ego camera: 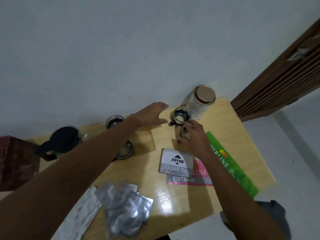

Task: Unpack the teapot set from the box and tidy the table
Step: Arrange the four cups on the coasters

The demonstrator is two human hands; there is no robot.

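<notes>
The left hand (pixel 152 114) hovers with fingers spread, empty, left of the small glass cup (pixel 181 116) at upper centre of the surface (pixel 173 196). The right hand (pixel 195 135), nearer, pinches something indistinct just below it.

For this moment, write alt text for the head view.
Two bare hands reach over a wooden table: the left hand open, the right hand beside a small glass cup. A black-lidded teapot stands left.

stamp pad box (pixel 176 161): JOYKO, STAMP PAD | pink book (pixel 190 179): KUITANSI
</notes>
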